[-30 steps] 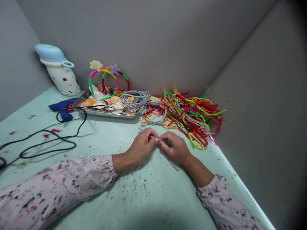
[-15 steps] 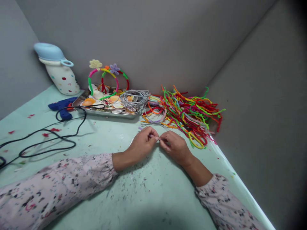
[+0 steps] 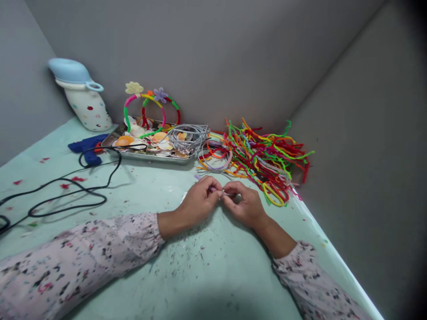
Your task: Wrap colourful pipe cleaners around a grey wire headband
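Note:
My left hand and my right hand meet fingertip to fingertip above the table. Between them runs a thin purple pipe cleaner, mostly hidden by the fingers. The left thumb and forefinger pinch it, and the right thumb and fingers close on its other side. A small purple end pokes out behind the left hand. Just beyond the hands lies a wire ring partly wrapped in pale purple and orange. Close to my right hand is a heap of colourful pipe cleaners.
A metal tray of shell-like pieces holds two flower-topped hoops and a coil of grey wire. Left of it lie a blue glue gun with a black cord and a white bottle. Grey walls enclose the table.
My right fingers have shifted slightly and opened into a rounder curl, and more of the purple strand shows between the hands. The view has moved a little; the other objects stay put.

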### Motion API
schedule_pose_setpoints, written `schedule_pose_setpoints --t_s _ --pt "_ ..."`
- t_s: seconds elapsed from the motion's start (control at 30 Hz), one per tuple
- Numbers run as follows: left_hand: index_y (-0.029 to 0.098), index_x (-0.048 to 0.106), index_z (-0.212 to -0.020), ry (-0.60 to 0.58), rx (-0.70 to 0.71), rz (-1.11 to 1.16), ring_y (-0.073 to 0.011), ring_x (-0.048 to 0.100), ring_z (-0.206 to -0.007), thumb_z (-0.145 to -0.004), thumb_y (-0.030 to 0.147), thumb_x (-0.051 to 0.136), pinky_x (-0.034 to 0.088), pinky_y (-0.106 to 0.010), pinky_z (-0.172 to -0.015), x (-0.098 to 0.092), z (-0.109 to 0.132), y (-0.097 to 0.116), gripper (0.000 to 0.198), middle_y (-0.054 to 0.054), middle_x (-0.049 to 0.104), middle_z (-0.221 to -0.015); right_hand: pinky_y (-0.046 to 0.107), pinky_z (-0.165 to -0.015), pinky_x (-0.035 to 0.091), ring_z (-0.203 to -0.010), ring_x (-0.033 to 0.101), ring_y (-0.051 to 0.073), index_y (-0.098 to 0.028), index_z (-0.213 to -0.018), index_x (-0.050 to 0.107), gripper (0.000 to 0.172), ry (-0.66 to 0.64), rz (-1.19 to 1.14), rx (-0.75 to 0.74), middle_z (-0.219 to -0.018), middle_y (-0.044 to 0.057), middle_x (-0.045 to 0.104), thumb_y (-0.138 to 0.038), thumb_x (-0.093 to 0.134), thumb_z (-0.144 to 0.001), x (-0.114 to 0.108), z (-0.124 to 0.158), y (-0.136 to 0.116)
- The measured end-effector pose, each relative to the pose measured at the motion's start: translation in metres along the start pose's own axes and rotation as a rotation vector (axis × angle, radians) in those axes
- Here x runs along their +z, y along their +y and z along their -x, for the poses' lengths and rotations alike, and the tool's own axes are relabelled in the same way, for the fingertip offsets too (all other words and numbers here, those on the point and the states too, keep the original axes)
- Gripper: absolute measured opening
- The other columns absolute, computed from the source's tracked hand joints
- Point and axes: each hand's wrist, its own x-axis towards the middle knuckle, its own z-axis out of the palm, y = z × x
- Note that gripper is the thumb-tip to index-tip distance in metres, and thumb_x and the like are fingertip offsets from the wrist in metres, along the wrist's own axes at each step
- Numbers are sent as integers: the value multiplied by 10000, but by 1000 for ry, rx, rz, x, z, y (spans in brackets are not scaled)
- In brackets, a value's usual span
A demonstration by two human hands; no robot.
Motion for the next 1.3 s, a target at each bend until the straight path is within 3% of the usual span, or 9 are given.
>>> schedule_pose_setpoints --t_s 0.2,0.37,0.63,0.83,1.03,1.3 --pt "170 545 -854 14 11 20 -124 501 -729 -823 178 500 396 -242 -660 -1 0 0 56 0 548 -787 286 -758 563 -819 688 162 -243 -1035 575 259 1 -149 38 -962 28 690 -179 630 -790 -3 -1 -4" --pt "172 549 -859 4 -11 20 -123 510 -722 -830 231 524 396 -236 -638 -1 0 -1 70 -9 568 -807 326 -826 553 -895 682 177 -239 -1077 563 290 40 -318 154 -1020 47 679 -182 627 -800 -3 0 0" --pt "171 577 -854 -3 -12 -82 -135 528 -740 -807 242 563 411 -242 -641 1 0 -2 86 -24 587 -830 346 -782 556 -861 674 180 -224 -1040 546 256 98 -493 252 -987 69 700 -225 642 -802 0 -2 3" --pt "173 664 -806 -52 32 -242 -154 509 -727 -823 257 541 399 -278 -664 -1 0 2 149 -27 553 -774 343 -788 536 -862 663 183 -217 -1027 563 238 96 -463 255 -952 58 693 -248 641 -804 1 -3 6" --pt "180 673 -805 -69 58 -206 -166 519 -782 -834 233 523 400 -284 -705 -2 -1 2 161 -21 555 -752 319 -759 479 -797 603 172 -205 -836 638 117 113 -207 228 -830 25 653 -294 566 -862 -3 -8 6" --pt "200 672 -781 -109 88 -221 -181 506 -823 -848 215 503 397 -304 -747 -3 -1 1 183 -16 566 -728 312 -756 476 -781 607 173 -212 -791 651 62 75 -217 178 -790 14 653 -262 629 -820 -3 -8 2"
